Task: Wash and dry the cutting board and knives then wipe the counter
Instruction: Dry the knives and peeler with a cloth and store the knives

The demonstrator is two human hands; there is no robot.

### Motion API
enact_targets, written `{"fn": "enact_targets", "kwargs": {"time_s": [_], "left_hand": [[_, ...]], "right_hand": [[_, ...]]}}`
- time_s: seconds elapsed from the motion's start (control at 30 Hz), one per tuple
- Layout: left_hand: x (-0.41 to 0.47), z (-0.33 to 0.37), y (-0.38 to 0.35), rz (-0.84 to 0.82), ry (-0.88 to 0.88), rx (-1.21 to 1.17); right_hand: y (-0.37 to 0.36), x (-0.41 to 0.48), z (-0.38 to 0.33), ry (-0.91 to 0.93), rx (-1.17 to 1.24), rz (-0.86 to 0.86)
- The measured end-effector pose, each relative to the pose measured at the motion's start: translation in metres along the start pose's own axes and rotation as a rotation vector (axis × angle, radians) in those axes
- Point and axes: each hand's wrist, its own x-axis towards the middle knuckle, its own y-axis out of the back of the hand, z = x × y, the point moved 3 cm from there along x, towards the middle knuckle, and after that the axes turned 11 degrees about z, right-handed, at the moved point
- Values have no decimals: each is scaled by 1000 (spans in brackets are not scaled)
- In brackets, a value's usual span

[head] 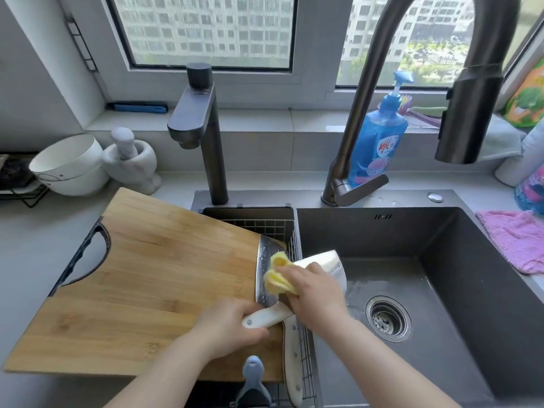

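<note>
A wooden cutting board (153, 278) lies across the counter and the left side of the sink. My left hand (226, 325) grips the white handle of a cleaver (263, 260) whose wet steel blade rests on the board's right end. My right hand (316, 293) pinches a yellow sponge (278, 275) and holds it against that blade. A second knife (294, 357) with a white handle lies under my hands on the wire basket; its wide blade (332, 263) sticks out over the sink basin.
The dark sink (441, 260) with its drain (388, 318) is at the right, a wire basket (265, 225) in its left part. Two dark taps (203, 128) (468, 113), a blue soap bottle (376, 139), a pink cloth (518, 240), white bowls (70, 166) and a mortar (132, 163) stand around.
</note>
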Motion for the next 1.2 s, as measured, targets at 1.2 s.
{"fn": "enact_targets", "kwargs": {"time_s": [1.2], "left_hand": [[-12, -6, -5, 77, 76, -67]], "right_hand": [[22, -13, 62, -420, -117, 195]]}}
